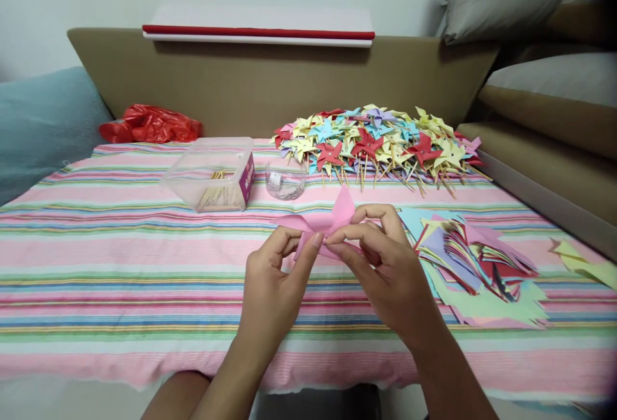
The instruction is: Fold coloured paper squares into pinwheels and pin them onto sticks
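Observation:
A pink paper pinwheel (343,206) is held up between my hands above the striped cloth, its blades folded in toward the middle. My left hand (279,269) pinches its left side, thumb near the centre. With thumb and forefinger, my right hand (380,256) grips at the centre, where a tiny pin-like bit shows; its exact form is too small to tell. Beyond my hands stand a clear round dish (285,185) with small metal pins and a clear plastic box (208,161) holding thin wooden sticks (222,196).
Finished pinwheels on sticks (369,143) lie heaped at the back right. Cut coloured paper (477,259) is stacked right of my hands, with yellow scraps (585,264) farther right. A red plastic bag (154,124) lies back left. Cushions (549,98) border the right side.

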The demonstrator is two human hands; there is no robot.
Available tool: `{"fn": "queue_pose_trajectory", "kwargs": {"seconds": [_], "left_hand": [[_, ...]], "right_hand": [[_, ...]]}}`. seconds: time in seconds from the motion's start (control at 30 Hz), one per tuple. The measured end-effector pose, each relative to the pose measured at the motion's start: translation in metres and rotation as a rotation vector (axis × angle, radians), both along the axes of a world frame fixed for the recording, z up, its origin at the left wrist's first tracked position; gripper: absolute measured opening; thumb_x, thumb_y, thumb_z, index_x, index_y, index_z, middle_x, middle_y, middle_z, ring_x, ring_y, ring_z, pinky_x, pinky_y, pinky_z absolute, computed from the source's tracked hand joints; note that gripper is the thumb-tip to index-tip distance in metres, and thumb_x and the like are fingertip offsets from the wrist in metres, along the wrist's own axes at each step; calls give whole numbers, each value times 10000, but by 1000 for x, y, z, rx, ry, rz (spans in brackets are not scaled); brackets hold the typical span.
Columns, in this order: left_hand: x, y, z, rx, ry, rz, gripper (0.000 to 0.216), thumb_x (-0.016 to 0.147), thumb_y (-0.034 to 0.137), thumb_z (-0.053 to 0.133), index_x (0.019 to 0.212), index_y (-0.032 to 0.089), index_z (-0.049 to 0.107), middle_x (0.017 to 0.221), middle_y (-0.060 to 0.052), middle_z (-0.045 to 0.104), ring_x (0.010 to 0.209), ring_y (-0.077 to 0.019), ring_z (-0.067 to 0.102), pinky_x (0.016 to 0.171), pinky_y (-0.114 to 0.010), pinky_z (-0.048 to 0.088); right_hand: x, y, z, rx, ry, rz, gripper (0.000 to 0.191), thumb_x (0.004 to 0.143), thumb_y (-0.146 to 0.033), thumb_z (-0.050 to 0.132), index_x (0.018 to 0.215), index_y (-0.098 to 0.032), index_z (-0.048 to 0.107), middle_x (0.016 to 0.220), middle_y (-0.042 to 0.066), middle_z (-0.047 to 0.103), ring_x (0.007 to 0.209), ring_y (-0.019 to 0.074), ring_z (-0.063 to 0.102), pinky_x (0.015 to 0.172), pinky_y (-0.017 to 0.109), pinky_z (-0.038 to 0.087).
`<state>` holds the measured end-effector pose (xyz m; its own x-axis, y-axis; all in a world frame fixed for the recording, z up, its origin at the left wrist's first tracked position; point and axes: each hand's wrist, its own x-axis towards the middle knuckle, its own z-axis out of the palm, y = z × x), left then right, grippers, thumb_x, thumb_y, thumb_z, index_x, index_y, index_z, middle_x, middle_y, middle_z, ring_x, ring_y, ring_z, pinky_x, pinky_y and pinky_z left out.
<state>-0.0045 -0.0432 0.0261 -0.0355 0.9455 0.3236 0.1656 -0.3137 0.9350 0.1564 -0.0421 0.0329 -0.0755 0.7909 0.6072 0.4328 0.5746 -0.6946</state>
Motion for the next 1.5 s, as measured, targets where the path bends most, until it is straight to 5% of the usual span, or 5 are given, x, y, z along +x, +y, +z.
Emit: {"fn": "queue_pose_trajectory", "kwargs": {"seconds": [0.27,0.6,1.07,1.27,1.5], "left_hand": [[-1,-2,-1,29,15,-17,249,944,339,655,758,212,548,687,34,474,678,-125,475,637,-260,393],[-2,0,-2,90,107,-36,150,942,332,665,865,206,693,831,-12,717,786,-158,655,691,-268,470],[0,3,-4,183,192,-43,125,954,291,652,861,211,676,770,23,695,731,-125,637,663,-252,466],[-1,3,-5,231,205,-36,55,944,255,670,896,230,681,785,41,684,716,-103,610,663,-231,461],[-1,3,-4,230,218,-32,59,952,256,658,903,228,676,797,30,692,756,-119,640,675,-238,470]], "right_hand": [[5,1,0,-85,3,27,87,959,-228,660,971,-273,734,1050,-2,502,551,47,434,574,242,437],[13,-4,7,-228,-2,53,94,960,-317,656,960,-282,743,1040,24,541,706,119,502,557,240,408],[9,-5,10,-334,155,46,33,917,-258,693,905,-244,721,672,-74,390,522,79,293,516,261,267],[7,-3,4,-411,265,68,96,910,-312,701,922,-237,643,572,-108,230,488,86,229,472,253,205],[6,1,-1,-467,500,102,465,817,-366,808,1145,-294,488,744,-99,457,512,65,268,471,232,228]]}}
